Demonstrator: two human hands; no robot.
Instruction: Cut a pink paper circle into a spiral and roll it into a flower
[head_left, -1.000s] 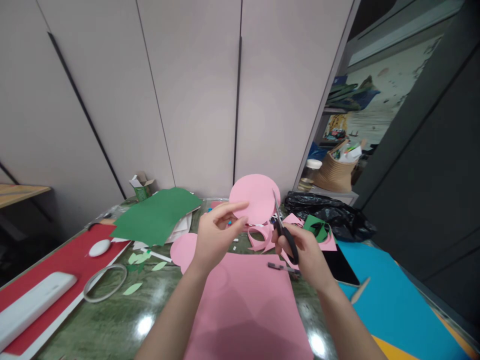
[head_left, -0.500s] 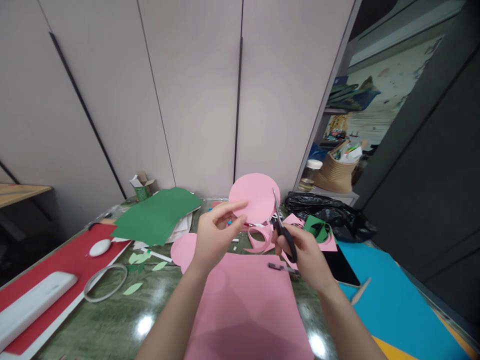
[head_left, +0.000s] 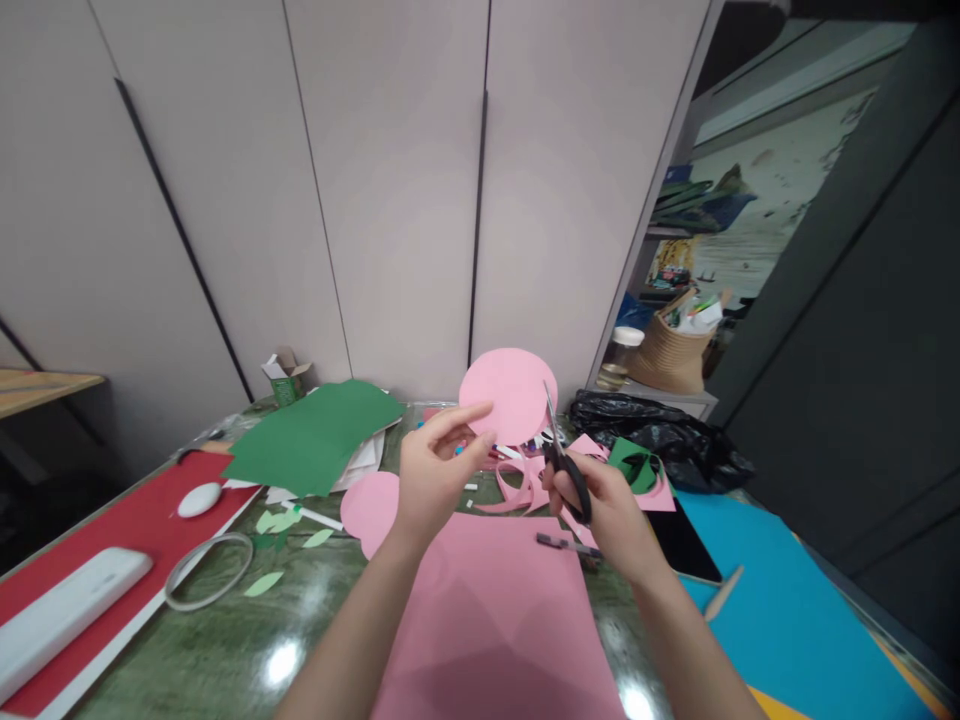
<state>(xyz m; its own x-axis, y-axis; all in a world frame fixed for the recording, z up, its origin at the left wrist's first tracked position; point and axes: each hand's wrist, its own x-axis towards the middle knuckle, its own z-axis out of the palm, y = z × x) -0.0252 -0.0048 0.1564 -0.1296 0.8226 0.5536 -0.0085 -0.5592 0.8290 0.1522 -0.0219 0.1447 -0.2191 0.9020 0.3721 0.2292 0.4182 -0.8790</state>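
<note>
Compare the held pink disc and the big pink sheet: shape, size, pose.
Shape: the pink disc is round; the pink sheet has straight edges.
Size: the disc is much smaller; the sheet runs out of frame at the bottom.
Pose: the disc is held up by the left hand; the sheet lies on the table.
Shared: both are pink.

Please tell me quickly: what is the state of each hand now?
Left hand: holding the pink paper disc near its lower left edge.
Right hand: closed around the handles of the scissors.
</note>
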